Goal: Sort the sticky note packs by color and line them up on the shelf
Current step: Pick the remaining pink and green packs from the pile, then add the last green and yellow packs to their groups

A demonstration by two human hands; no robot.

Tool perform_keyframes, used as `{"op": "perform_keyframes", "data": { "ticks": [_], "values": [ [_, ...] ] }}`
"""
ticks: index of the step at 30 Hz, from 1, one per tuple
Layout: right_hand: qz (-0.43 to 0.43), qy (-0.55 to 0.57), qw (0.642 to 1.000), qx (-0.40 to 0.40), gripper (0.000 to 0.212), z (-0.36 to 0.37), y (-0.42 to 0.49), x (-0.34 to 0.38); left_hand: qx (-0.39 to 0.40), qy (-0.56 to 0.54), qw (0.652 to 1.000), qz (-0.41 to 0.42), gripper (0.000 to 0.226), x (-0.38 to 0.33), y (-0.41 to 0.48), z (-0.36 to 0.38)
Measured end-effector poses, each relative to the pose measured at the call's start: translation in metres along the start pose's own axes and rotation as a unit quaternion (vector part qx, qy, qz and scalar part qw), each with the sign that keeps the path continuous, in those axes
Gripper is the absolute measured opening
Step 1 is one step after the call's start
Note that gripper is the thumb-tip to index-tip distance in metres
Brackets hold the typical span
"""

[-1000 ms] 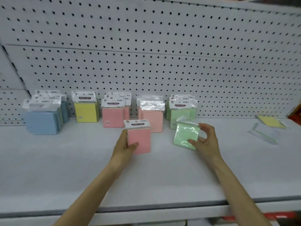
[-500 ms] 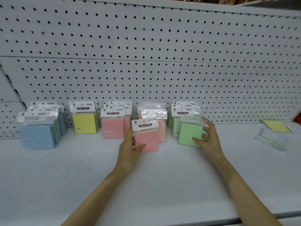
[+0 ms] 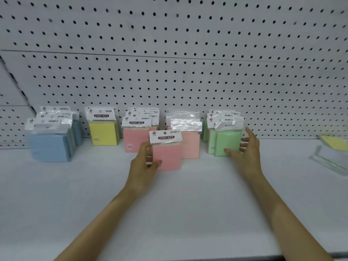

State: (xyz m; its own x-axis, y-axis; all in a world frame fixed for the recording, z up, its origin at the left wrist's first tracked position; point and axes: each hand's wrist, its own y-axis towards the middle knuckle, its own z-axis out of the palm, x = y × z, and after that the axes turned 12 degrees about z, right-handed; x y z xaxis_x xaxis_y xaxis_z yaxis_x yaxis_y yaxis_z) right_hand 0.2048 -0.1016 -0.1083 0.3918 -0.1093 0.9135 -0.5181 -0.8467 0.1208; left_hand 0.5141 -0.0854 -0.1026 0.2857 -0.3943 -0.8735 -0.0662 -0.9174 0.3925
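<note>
Sticky note packs stand in colour rows along the pegboard: blue (image 3: 49,146), yellow (image 3: 103,131), pink (image 3: 132,139), salmon (image 3: 190,145) and green (image 3: 211,141). My left hand (image 3: 144,162) grips a pink pack (image 3: 167,153) by its left edge, thumb on its front, upright in front of the pink and salmon rows. A green pack (image 3: 227,143) stands upright at the front of the green row. My right hand (image 3: 246,153) is at its right side with fingers spread, the thumb tip touching its lower front.
The white shelf (image 3: 178,204) stretches toward me, with a perforated pegboard wall (image 3: 178,72) behind the rows. At the far right a yellow pack (image 3: 334,142) and a clear-wrapped pale green pack (image 3: 330,157) lie flat.
Both hands moved back toward the rows. The green pack went from tilted in my right hand to upright at the front of the green row. The pink pack came nearer the pink row.
</note>
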Motion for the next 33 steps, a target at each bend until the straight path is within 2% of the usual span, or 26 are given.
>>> {"op": "perform_keyframes", "data": {
  "ticks": [3,5,13,20,26,29,33],
  "values": [
    [-0.023,-0.107,0.992,-0.064,0.104,0.006,-0.005,0.004,-0.026,0.030,0.999,0.002,0.051,0.006,0.006,-0.026],
    [-0.038,-0.140,0.985,-0.091,0.104,0.011,-0.010,0.012,-0.035,0.054,0.998,-0.001,0.049,0.010,0.009,-0.042],
    [-0.203,-0.243,0.943,-0.100,0.082,0.038,-0.030,0.032,-0.075,0.184,0.980,0.024,0.052,0.023,0.034,-0.059],
    [-0.243,-0.264,0.931,-0.068,0.076,0.047,-0.044,0.044,-0.072,0.220,0.973,0.019,0.064,0.024,0.040,-0.048],
    [-0.261,-0.327,0.908,-0.014,0.076,0.031,-0.037,0.041,-0.083,0.237,0.968,0.020,0.074,0.028,0.036,-0.050],
    [-0.264,-0.373,0.890,0.008,0.077,0.020,-0.031,0.039,-0.091,0.300,0.950,0.018,0.079,0.023,0.036,-0.051],
    [-0.261,-0.437,0.860,0.041,0.088,-0.012,-0.019,0.023,-0.105,0.382,0.914,0.085,0.081,-0.004,0.036,-0.033]
  ]
}}
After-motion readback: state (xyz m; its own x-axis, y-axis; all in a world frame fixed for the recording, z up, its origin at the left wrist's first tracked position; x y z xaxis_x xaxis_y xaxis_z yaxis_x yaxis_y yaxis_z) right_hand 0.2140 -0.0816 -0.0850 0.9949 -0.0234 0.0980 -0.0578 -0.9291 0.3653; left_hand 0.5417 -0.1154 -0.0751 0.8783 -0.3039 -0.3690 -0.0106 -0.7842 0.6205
